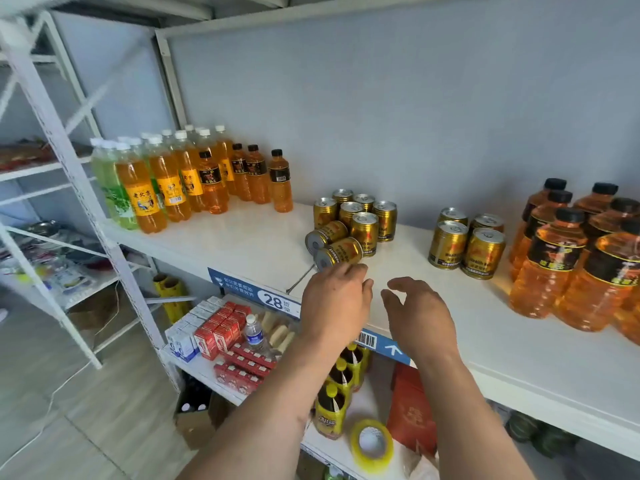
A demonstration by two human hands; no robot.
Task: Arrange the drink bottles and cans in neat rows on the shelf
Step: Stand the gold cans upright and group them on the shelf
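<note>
Altogether twelve gold cans (364, 231); two toppled

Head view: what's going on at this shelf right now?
A person is reaching with both bare hands toward the white shelf. The left hand is at a gold can lying on its side near the front edge; a second toppled gold can lies just behind it. The right hand hovers open and empty. Other gold cans stand upright behind, with orange drink bottles at either end.
</note>
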